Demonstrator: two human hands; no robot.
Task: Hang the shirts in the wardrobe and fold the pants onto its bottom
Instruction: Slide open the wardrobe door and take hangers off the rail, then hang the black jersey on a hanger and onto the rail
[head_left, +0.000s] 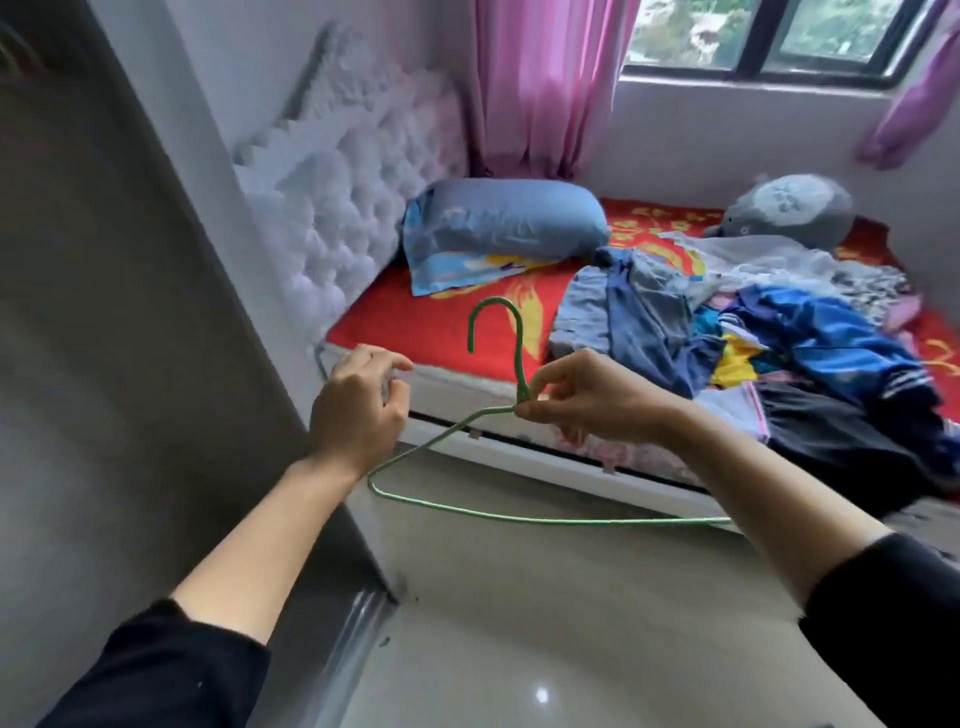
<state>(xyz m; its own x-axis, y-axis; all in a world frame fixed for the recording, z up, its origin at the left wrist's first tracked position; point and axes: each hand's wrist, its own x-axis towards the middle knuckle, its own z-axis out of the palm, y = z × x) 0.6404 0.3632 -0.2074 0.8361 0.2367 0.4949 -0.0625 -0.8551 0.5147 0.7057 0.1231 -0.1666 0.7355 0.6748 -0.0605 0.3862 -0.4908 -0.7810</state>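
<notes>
1. At far left, the grey wardrobe panel (104, 312) is standing close beside the left arm; its inside is not showing.
2. The left hand (358, 405) is hovering with fingers loosely curled, gripping nothing, just beside the hanger's left shoulder.
3. The green wire hanger (519, 364) is hanging hook-up, its long bar running left to right; the right hand (587, 400) is pinching its neck.
4. The pile of clothes (753, 338) is lying right of both hands, nearer the busy right arm, so the free left hand is probably facing a cross-reach.
5. The clothes are resting on the red-sheeted bed (441, 322), under a window (769, 31); a glossy floor (519, 623) is spreading below.
</notes>
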